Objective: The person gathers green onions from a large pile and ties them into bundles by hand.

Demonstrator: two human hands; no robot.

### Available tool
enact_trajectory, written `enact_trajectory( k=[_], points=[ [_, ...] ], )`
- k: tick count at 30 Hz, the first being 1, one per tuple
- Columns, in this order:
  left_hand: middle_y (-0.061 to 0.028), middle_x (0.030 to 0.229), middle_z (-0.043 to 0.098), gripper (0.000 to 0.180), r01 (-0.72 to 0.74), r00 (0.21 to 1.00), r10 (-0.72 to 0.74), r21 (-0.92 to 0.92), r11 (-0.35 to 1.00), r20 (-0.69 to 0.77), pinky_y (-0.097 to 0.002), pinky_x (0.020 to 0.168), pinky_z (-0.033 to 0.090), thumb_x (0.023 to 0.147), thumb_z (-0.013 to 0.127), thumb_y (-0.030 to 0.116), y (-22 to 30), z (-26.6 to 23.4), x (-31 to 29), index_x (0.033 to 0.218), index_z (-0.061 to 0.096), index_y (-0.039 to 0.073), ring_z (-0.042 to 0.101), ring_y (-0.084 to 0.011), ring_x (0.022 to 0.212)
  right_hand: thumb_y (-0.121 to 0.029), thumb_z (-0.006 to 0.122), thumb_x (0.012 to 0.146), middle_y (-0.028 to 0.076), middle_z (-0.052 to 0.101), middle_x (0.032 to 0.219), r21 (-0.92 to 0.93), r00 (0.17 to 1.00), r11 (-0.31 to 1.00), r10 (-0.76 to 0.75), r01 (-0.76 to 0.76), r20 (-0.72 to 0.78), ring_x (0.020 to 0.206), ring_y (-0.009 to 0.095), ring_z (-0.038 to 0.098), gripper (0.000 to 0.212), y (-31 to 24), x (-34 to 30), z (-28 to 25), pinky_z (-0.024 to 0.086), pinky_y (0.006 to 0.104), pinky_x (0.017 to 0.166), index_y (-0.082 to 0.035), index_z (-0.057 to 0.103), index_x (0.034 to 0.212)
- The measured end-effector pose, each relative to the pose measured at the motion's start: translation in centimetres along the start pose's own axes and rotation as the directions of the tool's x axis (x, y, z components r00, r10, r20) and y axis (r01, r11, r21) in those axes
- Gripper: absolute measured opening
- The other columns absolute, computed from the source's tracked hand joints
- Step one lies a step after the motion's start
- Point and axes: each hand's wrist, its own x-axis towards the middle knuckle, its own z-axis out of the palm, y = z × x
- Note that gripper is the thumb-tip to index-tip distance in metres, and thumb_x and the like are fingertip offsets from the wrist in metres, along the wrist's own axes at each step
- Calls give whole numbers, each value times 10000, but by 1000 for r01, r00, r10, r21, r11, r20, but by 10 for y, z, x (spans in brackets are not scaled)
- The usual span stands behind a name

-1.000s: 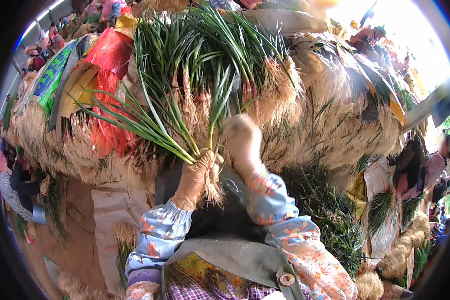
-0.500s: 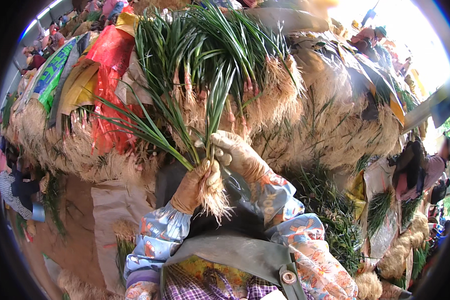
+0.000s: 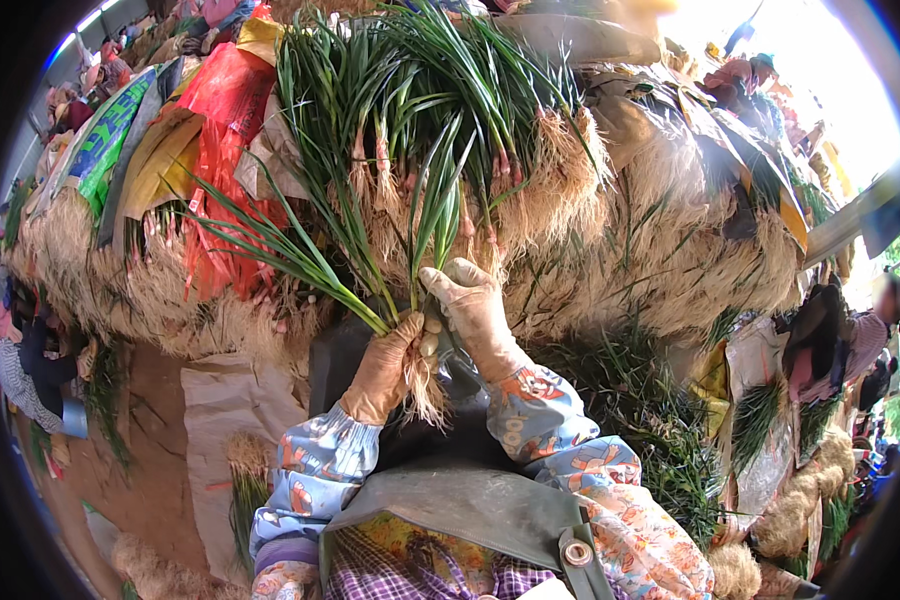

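Observation:
In front of my chest, my left hand (image 3: 390, 365), in a tan glove, is closed round the lower stems of a few green garlic plants (image 3: 355, 275). Their pale roots (image 3: 427, 395) hang below that fist, and the long green leaves fan up and to the left. My right hand (image 3: 475, 310), gloved alike, has bent fingers pinched at the stalks just above the left fist. What lies between those fingertips is partly hidden. Beyond both hands, a heap of green garlic (image 3: 440, 85) lies with its roots toward me.
A long bank of rooted bundles (image 3: 660, 270) stretches across in front, with a red plastic sack (image 3: 232, 105) on its left. Loose green leaves (image 3: 640, 420) lie at my right. A pale sheet (image 3: 215, 420) and a small bundle (image 3: 248, 480) are at my left. Other people sit at both sides.
My right hand has drawn slightly up and right, its wrist more upright, with the fingertips still at the stalks. My left hand keeps its hold, and the roots hang a little higher.

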Motion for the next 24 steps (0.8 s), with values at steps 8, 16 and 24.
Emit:
enact_trajectory(
  k=[8, 16, 24],
  points=[
    [10, 508, 438, 268, -224, 797, 198, -24, 974, 571, -254, 372, 354, 916, 476, 306, 24, 8, -28, 888, 537, 47, 400, -85, 401, -145, 612, 828, 22, 512, 550, -827, 653, 372, -757, 422, -7, 515, 114, 530, 169, 37, 41, -59, 429, 263, 443, -43, 573, 699],
    [13, 610, 509, 260, -403, 892, 393, -1, 915, 223, -205, 393, 425, 832, 619, 234, 95, 36, -33, 969, 562, 20, 486, -74, 480, -274, 458, 889, 84, 563, 595, -509, 666, -651, -7, 563, 746, 488, 193, 570, 239, -36, 3, -83, 468, 324, 429, -58, 546, 836],
    [-21, 722, 587, 247, -205, 960, 249, 285, 936, -125, -266, 554, 473, 861, 582, 199, 29, 14, 23, 1032, 595, 21, 542, -130, 596, -137, 562, 831, 87, 620, 669, -908, 965, 354, -209, 224, 156, 568, 144, 586, 127, -65, 84, 3, 475, 291, 508, -17, 603, 827]
  ],
)
